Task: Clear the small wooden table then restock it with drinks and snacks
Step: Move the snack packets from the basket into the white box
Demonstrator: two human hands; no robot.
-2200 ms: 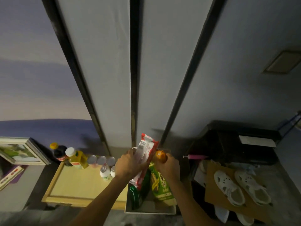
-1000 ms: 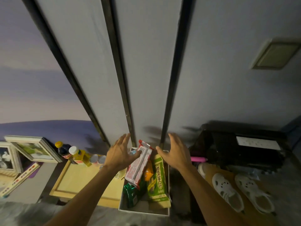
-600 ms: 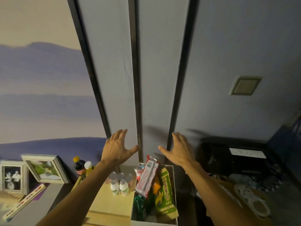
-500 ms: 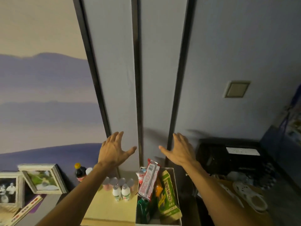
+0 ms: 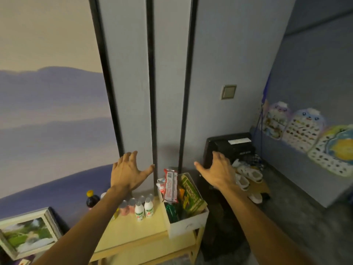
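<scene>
The left arm (image 5: 89, 224) and right arm (image 5: 256, 219) reach forward from the bottom of the view, both bare. The left grip (image 5: 127, 174) is raised with its back to the camera, fingers straight and spread, thumb pointing right. The right grip (image 5: 217, 172) mirrors it, thumb pointing left. Neither holds anything, and they are well apart.

Bare left hand (image 5: 125, 175), bare right hand (image 5: 218, 174), forearms uncovered

Both hands — left hand (image 5: 127, 172), right hand (image 5: 219, 172) — spread (empty) above the white box (image 5: 188, 221).
</scene>
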